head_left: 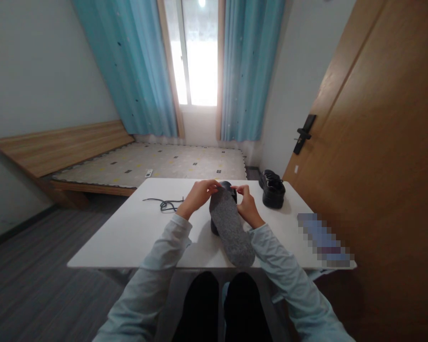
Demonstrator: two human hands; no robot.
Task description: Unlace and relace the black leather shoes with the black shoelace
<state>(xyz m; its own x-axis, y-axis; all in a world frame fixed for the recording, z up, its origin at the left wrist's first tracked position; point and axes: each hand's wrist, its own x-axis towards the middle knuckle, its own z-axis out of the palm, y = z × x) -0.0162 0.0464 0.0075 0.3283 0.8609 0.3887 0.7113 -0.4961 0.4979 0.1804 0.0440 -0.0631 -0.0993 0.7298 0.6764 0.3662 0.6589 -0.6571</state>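
A grey felt-like insole slants toward me over a black shoe, covering most of it. At the insole's far end, my left hand pinches its left edge between thumb and fingers. My right hand is at the other side of that end, its thumb and fingertips closed near the edge of the insole and the shoe. Just what the right fingertips grip is too small to make out. Part of the shoe's black toe or upper shows between both hands.
A second black shoe stands at the table's back right. A dark shoelace lies loose on the white table, left of my hands. A blurred-out bluish item lies at the right edge. Behind are a bed and a wooden door.
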